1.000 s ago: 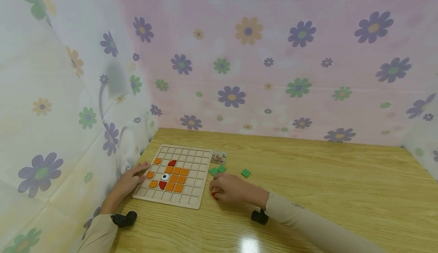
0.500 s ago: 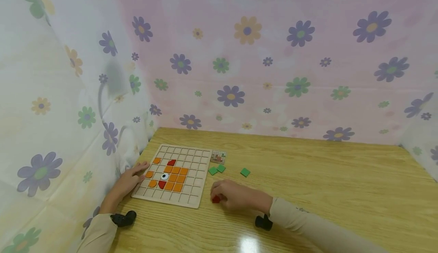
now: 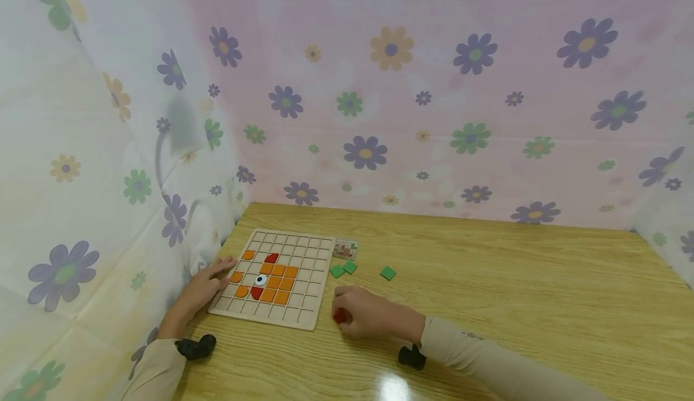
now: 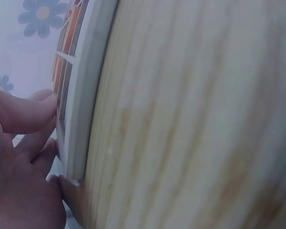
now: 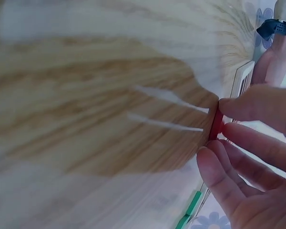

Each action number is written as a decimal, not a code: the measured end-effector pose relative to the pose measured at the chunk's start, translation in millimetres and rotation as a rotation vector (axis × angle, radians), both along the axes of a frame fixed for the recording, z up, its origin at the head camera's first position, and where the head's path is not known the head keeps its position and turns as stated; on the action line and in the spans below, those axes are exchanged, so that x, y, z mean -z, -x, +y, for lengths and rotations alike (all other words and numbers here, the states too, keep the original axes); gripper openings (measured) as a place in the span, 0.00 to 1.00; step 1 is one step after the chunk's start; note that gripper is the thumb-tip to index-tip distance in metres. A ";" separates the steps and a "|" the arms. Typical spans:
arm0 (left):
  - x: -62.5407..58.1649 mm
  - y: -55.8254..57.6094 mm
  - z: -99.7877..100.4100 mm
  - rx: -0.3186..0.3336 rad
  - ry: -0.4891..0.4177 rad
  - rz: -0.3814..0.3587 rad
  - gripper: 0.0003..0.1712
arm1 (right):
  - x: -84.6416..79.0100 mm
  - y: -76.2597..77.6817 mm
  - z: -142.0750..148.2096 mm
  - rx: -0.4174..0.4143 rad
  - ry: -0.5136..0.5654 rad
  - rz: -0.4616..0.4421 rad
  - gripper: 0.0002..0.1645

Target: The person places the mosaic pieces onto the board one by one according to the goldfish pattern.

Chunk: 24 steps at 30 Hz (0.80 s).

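A square wooden grid board (image 3: pixel 303 312) lies at the left of the table in the head view. It bears orange squares (image 3: pixel 275 283), round-edged orange tiles (image 3: pixel 237 277), red tiles (image 3: pixel 271 258) and a white eye tile (image 3: pixel 261 280). My left hand (image 3: pixel 203 289) rests on the board's left edge, fingers extended; in the left wrist view its thumb (image 4: pixel 31 114) touches the rim. Right of the board, my right hand (image 3: pixel 360 312) pinches a red tile (image 5: pixel 216 123) between thumb and fingers, close to the tabletop. The fingers partly cover that tile.
Three green tiles (image 3: pixel 387 273) lie on the table beyond my right hand, two of them close together. A small picture card (image 3: pixel 346 248) sits by the board's far right corner. Flowered cloth (image 3: pixel 379 118) hangs behind the table and along its left side.
My right hand shifted slightly nearer, and more of the red tile shows between its fingers, turned from how it lay. The left hand and the board have stayed put.
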<state>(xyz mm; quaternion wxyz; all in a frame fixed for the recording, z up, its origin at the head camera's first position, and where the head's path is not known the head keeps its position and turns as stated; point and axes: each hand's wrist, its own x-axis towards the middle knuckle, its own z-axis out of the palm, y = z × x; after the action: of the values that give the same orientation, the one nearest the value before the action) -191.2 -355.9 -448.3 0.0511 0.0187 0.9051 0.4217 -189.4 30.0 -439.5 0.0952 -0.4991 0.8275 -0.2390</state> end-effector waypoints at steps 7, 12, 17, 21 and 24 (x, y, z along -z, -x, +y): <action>0.7 0.7 -0.3 0.001 0.003 0.003 0.29 | 0.8 0.3 -1.1 -0.029 0.027 0.023 0.10; 0.3 1.3 -0.3 0.004 -0.001 0.008 0.29 | -2.6 -1.5 -0.4 -0.072 0.007 0.108 0.14; 0.4 1.4 -0.6 0.006 -0.004 0.006 0.29 | -4.6 -3.1 -1.2 -0.110 -0.030 0.189 0.12; 0.9 1.7 -0.9 0.004 -0.011 -0.002 0.30 | -4.6 -3.0 -1.8 -0.116 -0.043 0.179 0.11; 1.1 1.8 -0.9 0.002 -0.014 -0.007 0.30 | -3.4 -2.5 -2.6 -0.112 -0.055 0.176 0.10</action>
<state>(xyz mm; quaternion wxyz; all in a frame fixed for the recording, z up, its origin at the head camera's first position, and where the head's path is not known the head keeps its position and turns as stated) -193.0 -356.8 -449.4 0.0545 0.0186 0.9019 0.4280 -186.9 27.4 -436.1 0.0490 -0.5609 0.8097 -0.1655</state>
